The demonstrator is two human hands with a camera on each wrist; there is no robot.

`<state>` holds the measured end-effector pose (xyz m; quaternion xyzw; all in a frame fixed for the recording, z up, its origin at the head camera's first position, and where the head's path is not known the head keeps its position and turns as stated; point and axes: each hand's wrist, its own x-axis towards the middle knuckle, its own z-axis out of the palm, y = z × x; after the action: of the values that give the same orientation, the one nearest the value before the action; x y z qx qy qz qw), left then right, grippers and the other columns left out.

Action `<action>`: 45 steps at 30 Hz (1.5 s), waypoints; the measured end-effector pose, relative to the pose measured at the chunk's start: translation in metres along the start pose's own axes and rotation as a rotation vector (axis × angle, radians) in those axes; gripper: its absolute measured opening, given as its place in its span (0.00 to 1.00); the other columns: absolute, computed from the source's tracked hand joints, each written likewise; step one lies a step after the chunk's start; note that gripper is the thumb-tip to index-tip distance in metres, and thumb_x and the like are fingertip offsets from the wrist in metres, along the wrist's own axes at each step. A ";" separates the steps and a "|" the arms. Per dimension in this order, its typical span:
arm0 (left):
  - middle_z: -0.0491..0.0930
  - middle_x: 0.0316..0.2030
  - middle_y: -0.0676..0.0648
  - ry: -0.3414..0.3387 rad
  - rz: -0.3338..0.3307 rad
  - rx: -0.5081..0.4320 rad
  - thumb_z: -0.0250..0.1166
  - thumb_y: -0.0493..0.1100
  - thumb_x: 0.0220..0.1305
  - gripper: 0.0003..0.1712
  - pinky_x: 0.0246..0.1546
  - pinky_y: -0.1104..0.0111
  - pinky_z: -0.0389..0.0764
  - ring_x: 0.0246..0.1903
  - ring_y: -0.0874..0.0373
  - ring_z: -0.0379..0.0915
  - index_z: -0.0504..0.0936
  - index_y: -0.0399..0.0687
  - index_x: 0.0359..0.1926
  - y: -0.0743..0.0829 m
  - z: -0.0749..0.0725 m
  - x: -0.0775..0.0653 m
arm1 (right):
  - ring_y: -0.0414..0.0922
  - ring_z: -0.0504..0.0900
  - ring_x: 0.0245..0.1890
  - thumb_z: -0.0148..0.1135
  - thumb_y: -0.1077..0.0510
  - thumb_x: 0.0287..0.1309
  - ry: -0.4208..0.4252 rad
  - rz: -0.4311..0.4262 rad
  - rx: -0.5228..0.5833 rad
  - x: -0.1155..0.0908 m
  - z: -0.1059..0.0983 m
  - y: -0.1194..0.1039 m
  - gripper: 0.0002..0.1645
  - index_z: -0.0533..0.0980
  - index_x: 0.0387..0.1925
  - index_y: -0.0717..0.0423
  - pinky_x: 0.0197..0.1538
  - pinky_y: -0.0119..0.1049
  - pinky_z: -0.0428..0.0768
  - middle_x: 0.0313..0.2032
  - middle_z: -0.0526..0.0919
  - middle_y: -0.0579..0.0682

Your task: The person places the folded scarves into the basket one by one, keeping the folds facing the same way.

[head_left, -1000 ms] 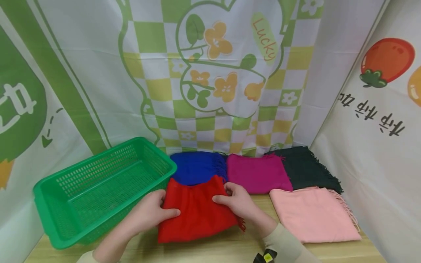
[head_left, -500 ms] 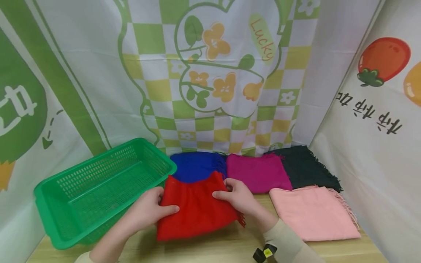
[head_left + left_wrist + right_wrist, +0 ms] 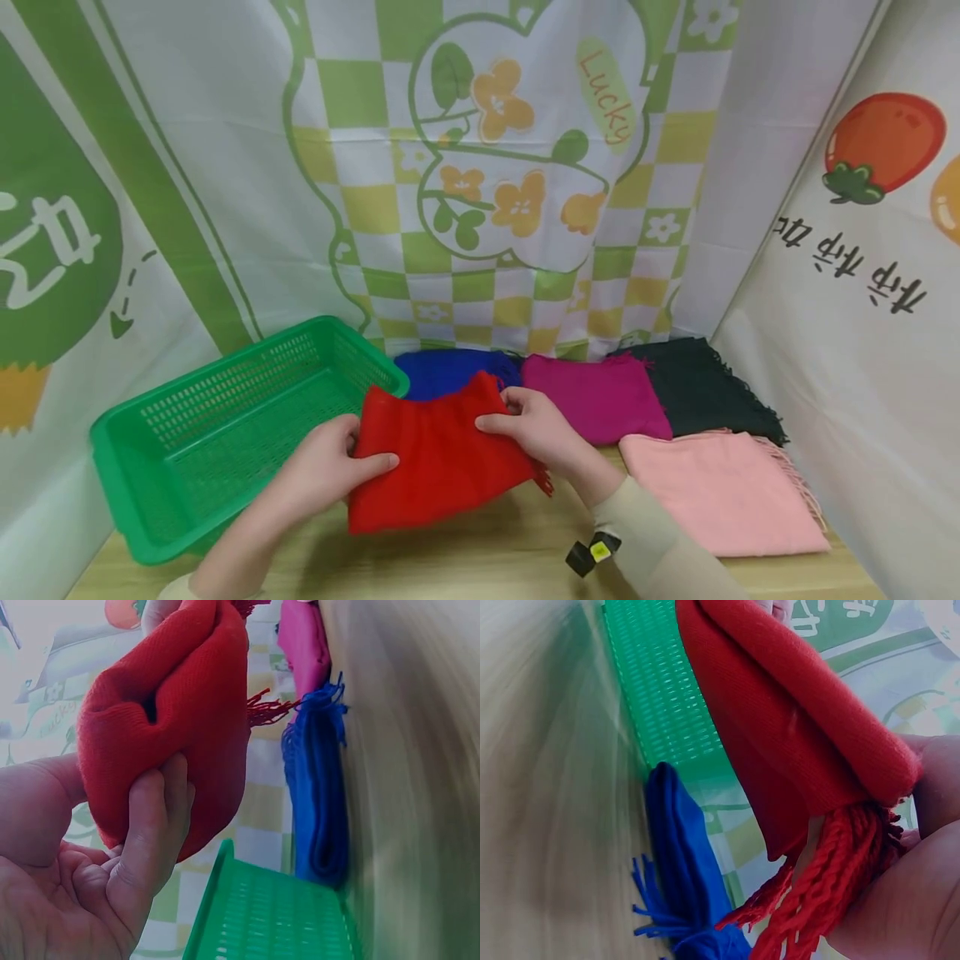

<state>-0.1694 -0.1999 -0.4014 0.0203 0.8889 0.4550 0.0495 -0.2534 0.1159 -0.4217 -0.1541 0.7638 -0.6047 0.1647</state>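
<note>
A folded red scarf [image 3: 435, 458] hangs between my two hands above the wooden table. My left hand [image 3: 322, 467] pinches its left side, thumb on the near face and fingers behind. On the opposite side, my right hand [image 3: 543, 433] grips the scarf, thumb in front. In the right wrist view, twisted red fringe [image 3: 832, 877] dangles beside the right hand. The left wrist view shows the fingers [image 3: 150, 825] pressed against the underside of the fold. A green plastic basket [image 3: 112, 467] stands to the left of the left hand.
Behind the red scarf lies a folded blue scarf [image 3: 450, 372]. A magenta scarf [image 3: 596, 400] and a dark green scarf [image 3: 705, 387] lie to its right. Nearer on the right is a pink scarf [image 3: 723, 500]. Printed cloth [image 3: 360, 208] walls the table [image 3: 420, 567] in.
Both hands have raised the red scarf and shifted it slightly left, toward the basket. It now covers more of the blue scarf. The other scarves and the basket lie as before.
</note>
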 end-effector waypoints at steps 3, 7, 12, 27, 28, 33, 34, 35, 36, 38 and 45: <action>0.87 0.35 0.48 0.017 0.002 0.032 0.80 0.51 0.68 0.27 0.35 0.59 0.85 0.31 0.56 0.86 0.79 0.36 0.52 0.000 -0.007 -0.001 | 0.48 0.89 0.27 0.78 0.49 0.68 -0.005 -0.005 -0.009 0.007 0.000 -0.004 0.20 0.80 0.44 0.59 0.33 0.39 0.88 0.34 0.90 0.54; 0.88 0.35 0.48 0.030 -0.002 0.048 0.79 0.52 0.69 0.27 0.37 0.59 0.83 0.33 0.56 0.86 0.79 0.37 0.52 0.001 -0.017 -0.002 | 0.48 0.89 0.27 0.78 0.49 0.68 -0.017 -0.007 -0.003 0.015 0.002 -0.010 0.20 0.80 0.44 0.59 0.32 0.39 0.88 0.34 0.89 0.54; 0.88 0.35 0.48 0.040 -0.016 0.033 0.78 0.52 0.71 0.26 0.38 0.59 0.84 0.32 0.55 0.86 0.78 0.37 0.51 0.002 -0.028 -0.005 | 0.47 0.86 0.25 0.78 0.45 0.68 -0.039 -0.010 -0.027 0.025 0.006 -0.021 0.22 0.79 0.43 0.57 0.32 0.38 0.86 0.33 0.87 0.53; 0.89 0.41 0.45 0.060 -0.051 -0.024 0.76 0.54 0.74 0.32 0.39 0.59 0.88 0.35 0.53 0.88 0.75 0.33 0.60 -0.012 -0.050 -0.006 | 0.46 0.83 0.27 0.78 0.45 0.68 -0.089 -0.023 -0.096 0.061 0.022 -0.042 0.20 0.80 0.41 0.55 0.35 0.37 0.83 0.32 0.85 0.49; 0.89 0.42 0.44 0.062 -0.051 -0.029 0.76 0.54 0.74 0.33 0.39 0.59 0.88 0.36 0.53 0.88 0.75 0.33 0.61 -0.013 -0.051 -0.006 | 0.46 0.85 0.28 0.78 0.46 0.68 -0.095 -0.021 -0.091 0.064 0.023 -0.044 0.19 0.81 0.43 0.55 0.36 0.38 0.84 0.34 0.86 0.50; 0.89 0.44 0.43 0.068 -0.049 -0.050 0.76 0.54 0.75 0.35 0.38 0.59 0.89 0.35 0.52 0.89 0.73 0.31 0.64 -0.017 -0.058 -0.007 | 0.46 0.87 0.31 0.78 0.46 0.67 -0.111 -0.025 -0.092 0.077 0.028 -0.048 0.19 0.83 0.45 0.56 0.37 0.38 0.85 0.38 0.89 0.52; 0.88 0.45 0.42 0.069 -0.051 -0.056 0.76 0.54 0.75 0.35 0.37 0.59 0.90 0.35 0.52 0.89 0.73 0.31 0.64 -0.018 -0.060 -0.007 | 0.46 0.87 0.31 0.78 0.46 0.67 -0.118 -0.028 -0.091 0.080 0.029 -0.049 0.19 0.83 0.45 0.56 0.37 0.38 0.86 0.39 0.89 0.52; 0.88 0.45 0.42 0.073 -0.055 -0.056 0.75 0.54 0.75 0.35 0.37 0.59 0.90 0.35 0.52 0.89 0.73 0.31 0.64 -0.018 -0.062 -0.007 | 0.46 0.87 0.31 0.78 0.46 0.67 -0.126 -0.032 -0.087 0.083 0.030 -0.050 0.19 0.83 0.45 0.56 0.37 0.37 0.86 0.39 0.89 0.52; 0.88 0.45 0.42 0.078 -0.059 -0.054 0.75 0.54 0.75 0.35 0.36 0.59 0.90 0.35 0.52 0.89 0.73 0.30 0.63 -0.019 -0.064 -0.008 | 0.46 0.87 0.31 0.78 0.46 0.67 -0.137 -0.036 -0.076 0.085 0.032 -0.051 0.19 0.83 0.46 0.56 0.37 0.37 0.86 0.39 0.90 0.52; 0.88 0.45 0.42 0.088 -0.066 -0.050 0.75 0.55 0.76 0.36 0.36 0.60 0.90 0.35 0.52 0.88 0.72 0.30 0.64 -0.020 -0.068 -0.008 | 0.46 0.88 0.30 0.78 0.47 0.68 -0.163 -0.040 -0.047 0.091 0.035 -0.052 0.19 0.83 0.46 0.57 0.36 0.37 0.87 0.39 0.90 0.52; 0.88 0.47 0.41 0.101 -0.082 -0.054 0.74 0.56 0.77 0.37 0.37 0.60 0.91 0.37 0.53 0.88 0.72 0.29 0.65 -0.025 -0.079 -0.007 | 0.46 0.90 0.29 0.78 0.51 0.68 -0.210 -0.034 0.028 0.108 0.046 -0.056 0.17 0.82 0.47 0.58 0.34 0.38 0.89 0.39 0.91 0.53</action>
<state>-0.1709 -0.2791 -0.3755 -0.0405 0.8778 0.4767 0.0235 -0.3283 0.0165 -0.3837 -0.2272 0.7311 -0.5987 0.2356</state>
